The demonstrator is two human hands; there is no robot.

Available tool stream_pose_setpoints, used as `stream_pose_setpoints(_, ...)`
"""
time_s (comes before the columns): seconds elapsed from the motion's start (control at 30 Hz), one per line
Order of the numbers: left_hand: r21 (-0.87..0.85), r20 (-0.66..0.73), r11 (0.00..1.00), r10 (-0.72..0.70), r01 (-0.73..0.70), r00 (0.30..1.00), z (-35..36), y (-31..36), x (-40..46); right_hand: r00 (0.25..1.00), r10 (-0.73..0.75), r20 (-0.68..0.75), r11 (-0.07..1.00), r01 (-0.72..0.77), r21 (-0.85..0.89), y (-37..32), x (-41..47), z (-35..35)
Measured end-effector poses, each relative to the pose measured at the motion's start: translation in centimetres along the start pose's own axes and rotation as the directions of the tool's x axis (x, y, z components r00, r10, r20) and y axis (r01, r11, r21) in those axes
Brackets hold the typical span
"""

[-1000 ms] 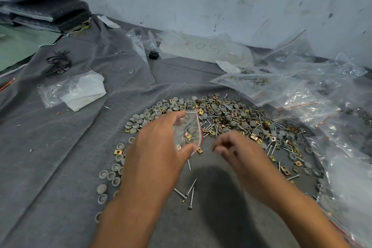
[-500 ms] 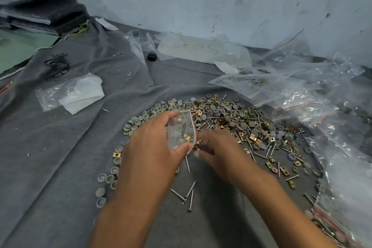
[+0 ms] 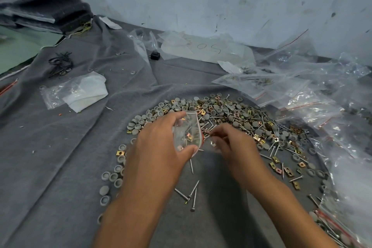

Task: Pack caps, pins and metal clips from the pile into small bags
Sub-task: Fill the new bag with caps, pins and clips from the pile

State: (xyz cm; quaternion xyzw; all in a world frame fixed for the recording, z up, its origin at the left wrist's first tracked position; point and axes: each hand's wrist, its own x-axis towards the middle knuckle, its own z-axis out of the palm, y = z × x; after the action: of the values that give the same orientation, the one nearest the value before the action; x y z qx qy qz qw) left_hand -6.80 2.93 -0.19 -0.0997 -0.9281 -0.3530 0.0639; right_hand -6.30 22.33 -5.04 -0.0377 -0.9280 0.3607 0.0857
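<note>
My left hand grips a small clear zip bag with a red strip, its mouth turned to the right; brass clips and pins show inside. Beside the bag's mouth, my right hand has its fingers curled and pinches a small metal piece, too blurred to name. A curved pile of grey caps, silver pins and brass clips lies on the grey cloth behind and around both hands. Loose pins lie under my forearms.
Filled clear bags are heaped at the right, more at the lower right edge. An empty bag with white paper lies at the left, black ties behind it. A wall stands close behind.
My right hand moved left from the pile to the bag's mouth, then drew slightly back. The left hand kept hold of the bag and tilted it a little.
</note>
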Motion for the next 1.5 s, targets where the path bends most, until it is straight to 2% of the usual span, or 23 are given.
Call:
stream_pose_setpoints(0.07,-0.004,0.008,1.000,-0.003,0.003,1.000,0.1,0.0,0.0,0.988,-0.116,-0.098,0.982,0.129,0.141,-2.0,-0.2,-1.5)
stream_pose_setpoints(0.13,-0.012,0.015,1.000,-0.002,0.002,1.000,0.1,0.0,0.1,0.946,-0.267,-0.182,0.938,0.298,0.177,-4.5,-0.3,-2.5)
stream_pose_setpoints(0.17,-0.012,0.018,1.000,-0.001,0.001,1.000,0.2,0.1,0.1,0.927,-0.326,-0.186,0.921,0.356,0.159,-5.4,-0.3,-2.6)
stream_pose_setpoints(0.23,-0.010,0.015,1.000,0.001,-0.001,1.000,0.2,0.1,0.1,0.918,-0.385,-0.092,0.917,0.392,0.070,-6.5,0.0,-2.6)
stream_pose_setpoints(0.3,-0.019,0.000,1.000,0.005,-0.004,1.000,0.3,0.1,0.0,0.927,-0.374,-0.030,0.926,0.375,0.041,-6.0,0.3,-2.3)
stream_pose_setpoints(0.4,0.004,-0.010,1.000,0.006,-0.006,1.000,0.2,-0.1,0.0,0.976,-0.190,-0.110,0.974,0.201,0.103,-3.3,0.9,-1.8)
stream_pose_setpoints(0.47,0.013,-0.012,1.000,0.008,-0.008,1.000,0.1,-0.2,0.0,1.000,-0.029,0.013,0.999,0.029,-0.040,-1.3,1.0,-0.7)
stream_pose_setpoints(0.5,0.009,-0.008,1.000,0.008,-0.007,1.000,0.1,-0.2,0.0,0.997,0.013,0.078,0.991,-0.003,-0.132,-0.3,0.9,0.2)
stream_pose_setpoints(0.57,0.000,0.003,1.000,0.005,-0.005,1.000,0.2,-0.1,0.0,0.992,0.029,0.124,0.974,0.000,-0.227,0.6,0.7,1.4)
stream_pose_setpoints(0.73,0.011,-0.005,1.000,0.015,-0.015,1.000,0.2,-0.1,0.1,0.990,-0.036,0.134,0.947,0.077,-0.312,0.3,1.6,1.8)
stream_pose_setpoints(0.83,0.028,0.003,0.999,0.017,-0.017,1.000,0.3,-0.2,0.0,0.983,-0.050,0.174,0.892,0.122,-0.435,0.2,2.0,2.0)
stream_pose_setpoints(0.9,0.042,0.005,0.999,0.019,-0.019,1.000,0.3,-0.2,0.0,0.989,-0.019,0.145,0.929,0.071,-0.364,0.0,1.9,2.0)
stream_pose_setpoints(0.97,0.055,0.005,0.998,0.023,-0.023,1.000,0.4,-0.2,0.0,0.999,0.016,0.046,0.991,-0.009,-0.134,-0.6,1.6,1.5)
stream_pose_setpoints(1.0,0.056,0.007,0.998,0.025,-0.026,1.000,0.4,-0.1,0.0,0.999,-0.017,-0.035,1.000,0.017,-0.007,-1.0,1.3,1.1)
stream_pose_setpoints(1.03,0.056,0.010,0.998,0.026,-0.027,1.000,0.4,-0.1,0.0,0.987,-0.078,-0.137,0.993,0.090,0.077,-1.6,0.9,0.6)
stream_pose_setpoints(1.1,0.053,0.014,0.998,0.019,-0.020,1.000,0.5,-0.1,0.1,0.934,-0.229,-0.275,0.959,0.265,0.104,-3.2,-0.1,-0.5)
stream_pose_setpoints(1.2,0.048,0.017,0.999,0.018,-0.019,1.000,0.5,-0.2,0.0,0.890,-0.406,-0.208,0.910,0.415,0.000,-4.5,-0.6,-1.1)
stream_pose_setpoints(1.27,0.053,0.014,0.998,0.018,-0.018,1.000,0.5,-0.3,0.0,0.912,-0.361,-0.196,0.927,0.374,0.034,-3.9,0.4,-1.1)
stream_pose_setpoints(1.33,0.056,0.017,0.998,0.021,-0.022,1.000,0.5,-0.3,0.0,0.943,-0.228,-0.241,0.969,0.245,0.042,-1.9,2.5,-1.5)
stream_pose_setpoints(1.43,0.067,0.032,0.997,0.034,-0.036,0.999,0.5,-0.3,-0.2,0.992,-0.002,-0.125,0.973,-0.027,-0.231,2.1,6.5,-1.9)
stream_pose_setpoints(1.5,0.077,0.044,0.996,0.043,-0.046,0.998,0.6,-0.3,-0.3,1.000,0.027,-0.001,0.919,-0.026,-0.394,3.8,8.7,-2.1)
